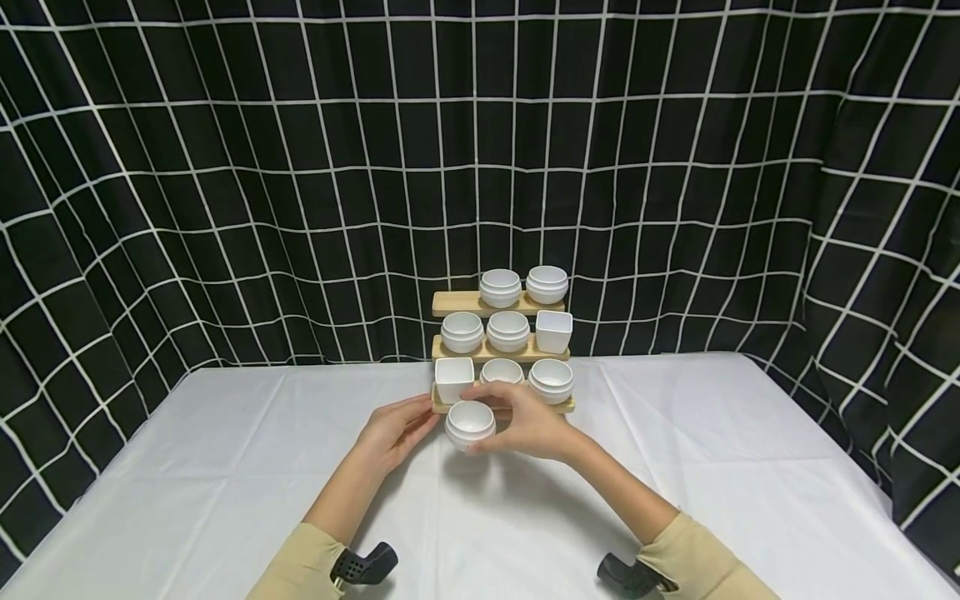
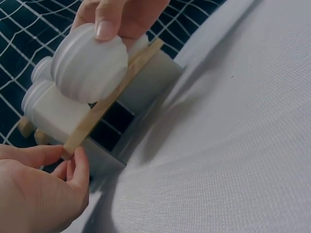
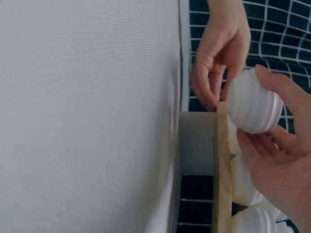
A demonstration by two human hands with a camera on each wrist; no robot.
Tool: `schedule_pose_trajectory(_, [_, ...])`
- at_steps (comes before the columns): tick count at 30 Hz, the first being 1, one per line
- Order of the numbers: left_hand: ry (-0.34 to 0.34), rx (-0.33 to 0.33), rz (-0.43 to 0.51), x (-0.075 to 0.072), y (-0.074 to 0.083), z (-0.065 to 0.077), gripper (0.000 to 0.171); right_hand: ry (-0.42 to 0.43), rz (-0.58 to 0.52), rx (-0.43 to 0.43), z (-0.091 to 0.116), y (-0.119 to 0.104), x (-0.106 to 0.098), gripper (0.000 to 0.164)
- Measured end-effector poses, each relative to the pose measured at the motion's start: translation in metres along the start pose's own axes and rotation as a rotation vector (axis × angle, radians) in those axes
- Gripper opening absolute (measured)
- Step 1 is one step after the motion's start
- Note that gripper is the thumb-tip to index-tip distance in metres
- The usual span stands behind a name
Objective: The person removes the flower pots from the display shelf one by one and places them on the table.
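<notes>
My right hand holds a small round white bowl with a ridged side, thumb on one side and fingers on the other. That bowl is off the table, in front of the lowest shelf of a three-tier wooden stand. With thumb and fingertips, my left hand pinches the left end of the lowest wooden board. Behind the held bowl, a square white cup stands at that shelf's left end. Two round bowls share the shelf; my right hand partly hides the middle one.
On the middle tier are two round bowls and a square cup. The top tier carries two round bowls towards its right. A white cloth covers the table, and a black gridded curtain hangs around it.
</notes>
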State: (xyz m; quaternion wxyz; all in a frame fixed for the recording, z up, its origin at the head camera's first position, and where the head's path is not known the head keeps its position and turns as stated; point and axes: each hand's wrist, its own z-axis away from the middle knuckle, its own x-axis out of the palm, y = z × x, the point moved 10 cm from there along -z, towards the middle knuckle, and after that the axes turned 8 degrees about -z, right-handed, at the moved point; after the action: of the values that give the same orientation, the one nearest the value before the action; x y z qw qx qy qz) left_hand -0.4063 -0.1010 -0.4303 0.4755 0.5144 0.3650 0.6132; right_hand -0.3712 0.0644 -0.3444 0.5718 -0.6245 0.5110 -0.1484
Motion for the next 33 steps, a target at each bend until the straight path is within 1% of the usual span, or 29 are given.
schedule_pose_trajectory(6, [0.005,0.000,0.004,0.001,0.000,-0.001,0.040,-0.015,-0.016,0.034,0.002,0.005,0.004,0.064])
schedule_pose_trajectory(15, [0.012,0.005,0.015,0.001,0.000,0.001,0.040,-0.042,0.000,0.032,0.005,0.009,0.008,0.063])
schedule_pose_trajectory(23, [0.013,0.006,0.010,0.001,0.000,0.003,0.041,-0.110,-0.049,0.105,0.008,0.021,0.015,0.063])
schedule_pose_trajectory(26, [0.014,0.006,0.012,0.001,0.000,0.002,0.041,-0.135,-0.080,0.117,0.009,0.026,0.018,0.063])
schedule_pose_trajectory(33, [0.018,0.002,0.022,0.001,0.000,0.001,0.041,-0.154,-0.097,0.127,0.008,0.037,0.024,0.063])
